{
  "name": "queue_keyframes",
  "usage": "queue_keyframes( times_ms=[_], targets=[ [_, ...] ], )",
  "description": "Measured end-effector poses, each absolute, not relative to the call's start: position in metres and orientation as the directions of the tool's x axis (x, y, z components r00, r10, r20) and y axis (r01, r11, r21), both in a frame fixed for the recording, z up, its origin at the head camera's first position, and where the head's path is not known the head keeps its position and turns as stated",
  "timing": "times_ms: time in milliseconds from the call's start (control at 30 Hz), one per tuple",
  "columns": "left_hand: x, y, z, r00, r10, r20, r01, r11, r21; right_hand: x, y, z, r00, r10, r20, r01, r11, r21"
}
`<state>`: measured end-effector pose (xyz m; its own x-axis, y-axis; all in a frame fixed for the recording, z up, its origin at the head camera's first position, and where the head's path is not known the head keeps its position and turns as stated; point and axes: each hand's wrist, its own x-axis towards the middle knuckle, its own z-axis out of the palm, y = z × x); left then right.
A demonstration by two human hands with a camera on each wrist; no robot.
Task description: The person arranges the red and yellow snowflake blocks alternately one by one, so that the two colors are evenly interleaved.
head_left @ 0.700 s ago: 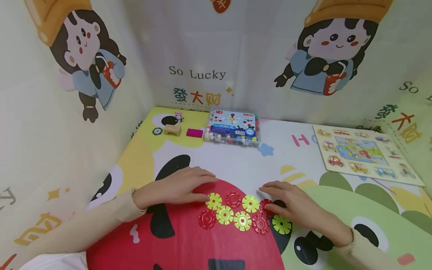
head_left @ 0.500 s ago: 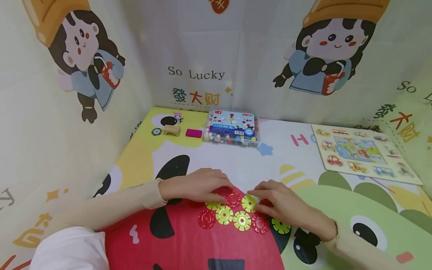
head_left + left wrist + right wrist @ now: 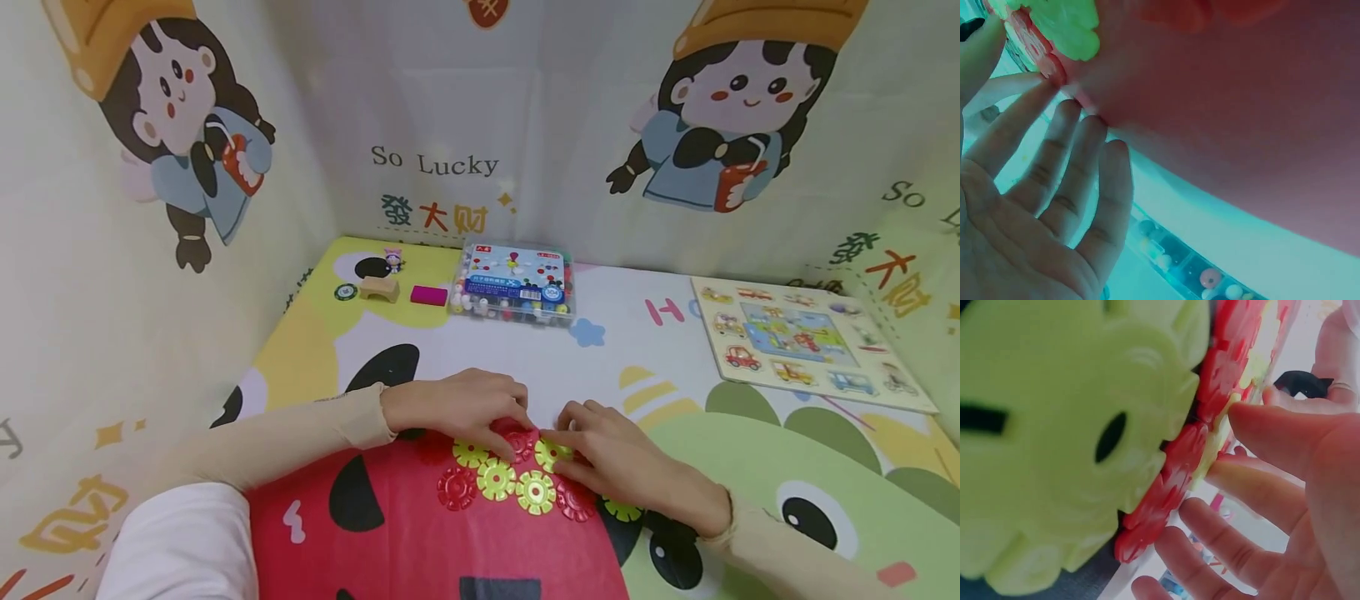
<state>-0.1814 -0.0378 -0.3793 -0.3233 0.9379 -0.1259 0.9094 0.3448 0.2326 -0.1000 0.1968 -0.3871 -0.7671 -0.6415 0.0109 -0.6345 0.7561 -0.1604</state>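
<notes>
Red and yellow-green plastic snowflake discs with notched rims lie in two rows on the red print of the tablecloth. My left hand (image 3: 468, 408) grips a red snowflake disc (image 3: 520, 443) of the far row between thumb and index finger. Right beside it, my right hand (image 3: 622, 454) pinches a yellow snowflake disc (image 3: 550, 454), thumb on the near side and index finger at the far rim. In the right wrist view the thumb (image 3: 1272, 434) overlaps that disc's edge. A red disc of the far row is hidden under my right hand. Nearer me lies another yellow disc (image 3: 536, 492).
A clear plastic box (image 3: 512, 283) of coloured balls stands at the back. Left of it are a magenta block (image 3: 429, 296), a wooden arch block (image 3: 379, 288), a small figurine (image 3: 393, 260) and a round black piece (image 3: 346, 292). A vehicle puzzle board (image 3: 810, 342) lies at right.
My left hand has moved right, from the leftmost yellow disc to the red one. My right hand has moved left onto the neighbouring yellow disc, and its fingers have curled in.
</notes>
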Motion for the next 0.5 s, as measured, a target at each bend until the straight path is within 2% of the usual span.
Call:
queue_keyframes(
  times_ms=[233, 500],
  targets=[
    [-0.1829, -0.0381, -0.3798, -0.311, 0.943, -0.12, 0.91, 0.332, 0.249, -0.0974, 0.1967, -0.3849, -0.794, -0.606, -0.044, -0.591, 0.788, -0.175],
    [-0.182, -0.0334, -0.3796, -0.326, 0.932, -0.159, 0.904, 0.357, 0.237, -0.0969, 0.1969, -0.3865, -0.801, -0.597, -0.038, -0.583, 0.793, -0.173]
  ],
)
